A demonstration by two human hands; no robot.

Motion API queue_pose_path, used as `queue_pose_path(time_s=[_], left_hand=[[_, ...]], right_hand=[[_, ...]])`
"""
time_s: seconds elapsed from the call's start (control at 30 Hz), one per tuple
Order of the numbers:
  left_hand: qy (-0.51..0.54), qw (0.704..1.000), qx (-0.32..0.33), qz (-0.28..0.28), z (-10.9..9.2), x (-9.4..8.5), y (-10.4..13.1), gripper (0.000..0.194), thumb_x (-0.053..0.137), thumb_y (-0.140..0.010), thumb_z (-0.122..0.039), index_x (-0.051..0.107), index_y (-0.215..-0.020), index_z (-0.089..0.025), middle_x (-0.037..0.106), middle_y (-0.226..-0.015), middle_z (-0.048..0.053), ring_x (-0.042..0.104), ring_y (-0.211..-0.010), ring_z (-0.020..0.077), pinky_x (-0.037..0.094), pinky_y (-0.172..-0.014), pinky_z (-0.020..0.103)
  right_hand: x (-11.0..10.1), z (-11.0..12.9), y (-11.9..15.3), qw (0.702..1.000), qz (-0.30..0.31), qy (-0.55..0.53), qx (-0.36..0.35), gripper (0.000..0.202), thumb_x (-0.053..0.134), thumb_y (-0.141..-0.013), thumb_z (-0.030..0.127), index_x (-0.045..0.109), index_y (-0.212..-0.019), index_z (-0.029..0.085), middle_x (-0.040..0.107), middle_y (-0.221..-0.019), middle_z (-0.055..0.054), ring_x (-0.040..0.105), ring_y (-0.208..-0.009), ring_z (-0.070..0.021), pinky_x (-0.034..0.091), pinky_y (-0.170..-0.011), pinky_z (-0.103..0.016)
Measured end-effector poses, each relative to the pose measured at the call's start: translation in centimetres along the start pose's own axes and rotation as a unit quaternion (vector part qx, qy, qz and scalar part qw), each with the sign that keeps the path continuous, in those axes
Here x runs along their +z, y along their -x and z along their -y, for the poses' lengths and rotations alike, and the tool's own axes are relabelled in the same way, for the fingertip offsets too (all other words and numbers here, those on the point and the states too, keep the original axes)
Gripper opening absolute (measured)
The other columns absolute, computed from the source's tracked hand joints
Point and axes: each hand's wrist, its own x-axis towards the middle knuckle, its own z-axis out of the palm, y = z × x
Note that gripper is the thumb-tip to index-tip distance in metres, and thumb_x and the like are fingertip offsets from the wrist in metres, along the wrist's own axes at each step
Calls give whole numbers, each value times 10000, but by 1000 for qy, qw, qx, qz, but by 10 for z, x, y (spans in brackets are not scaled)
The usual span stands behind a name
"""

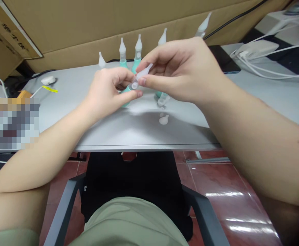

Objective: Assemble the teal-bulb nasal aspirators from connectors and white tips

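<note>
My left hand (105, 89) is closed around a nasal aspirator with a teal bulb (125, 102) and a clear chamber (134, 84). Pinched between the thumb and fingers of my right hand (185, 68) is its white nozzle tip (144, 72), which meets the top of the chamber and points up and right. My fingers hide part of the joint. Below my right hand lie a clear chamber piece (163, 99), small white discs (161, 114) and a loose white tip (164, 119). Another teal bulb (160, 93) shows partly behind that hand.
Several aspirators (138, 48) stand along the cardboard (88, 27) at the back. A white tip (102, 60) shows above my left hand. At the right are a dark phone (225, 59) and white cables (264, 70). The grey table's front edge (149, 147) faces me.
</note>
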Motion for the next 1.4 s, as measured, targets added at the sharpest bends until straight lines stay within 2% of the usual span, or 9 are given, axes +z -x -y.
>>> queue_pose_path(time_s=[0.17,0.3,0.53,0.73,0.87,1.0,1.1,1.23,1.4], left_hand=[[4,999,-14,-41,11,-13,-1,580,1152,-856,-586,881,-1261,-271,969,-1256,57,901,-1204,306,741,-1079,481],[18,996,11,-87,16,-18,-3,559,1068,-1004,-744,837,-1202,-274,897,-994,1,754,-900,193,633,-871,440],[-21,998,-32,-54,8,-12,0,361,998,-1075,-562,815,-998,-260,756,-837,-2,610,-804,177,491,-803,414],[-20,999,-36,-32,5,-11,-1,190,918,-1044,-412,854,-961,-254,693,-766,11,553,-714,179,434,-713,393],[-13,999,-49,7,1,-8,-1,84,862,-982,-291,864,-918,-235,604,-699,-13,453,-632,147,372,-650,368],[-21,998,-53,40,2,-10,2,55,844,-958,-218,890,-930,-230,624,-696,-16,461,-626,143,379,-640,354],[-28,997,-46,58,8,-13,3,83,838,-955,-192,912,-932,-223,684,-719,3,527,-642,154,412,-646,353],[-19,996,-41,82,14,-15,5,99,832,-941,-181,921,-940,-223,693,-720,8,554,-643,159,426,-636,344],[-1,989,-33,141,14,-15,7,90,816,-948,-252,902,-955,-230,713,-724,4,572,-642,154,440,-635,343]], right_hand=[[-5,5,-19,997,-52,37,47,388,931,-993,-161,885,-1109,207,847,-967,9,817,-913,-136,648,-867,-255],[-10,-1,-42,986,-56,129,85,426,872,-1011,-237,810,-1149,161,790,-915,16,791,-870,-133,587,-781,-265],[0,-5,-63,976,-20,197,89,397,861,-1035,-212,759,-1079,169,714,-874,40,659,-832,-138,510,-791,-313],[6,-5,-71,973,-5,218,81,358,938,-1002,-150,815,-1144,155,764,-986,17,662,-895,-135,701,-1104,-372],[1,-14,-69,973,5,219,74,385,971,-998,-113,861,-1258,148,903,-1144,-36,783,-998,-146,735,-1120,-342],[-13,-8,-61,970,-10,233,72,411,992,-1017,-86,896,-1376,90,930,-1271,-117,869,-1118,-229,767,-1183,-493],[-26,10,-51,956,-16,278,89,213,989,-1029,-40,937,-1168,113,875,-1054,-57,817,-1002,-233,745,-1221,-594],[-48,24,-36,905,16,398,150,227,1054,-1012,35,995,-1090,240,843,-872,41,746,-818,-189,725,-1115,-526],[-73,9,-21,917,109,367,108,461,1097,-939,-56,1036,-1078,380,950,-992,61,850,-852,-205,637,-845,-428]])
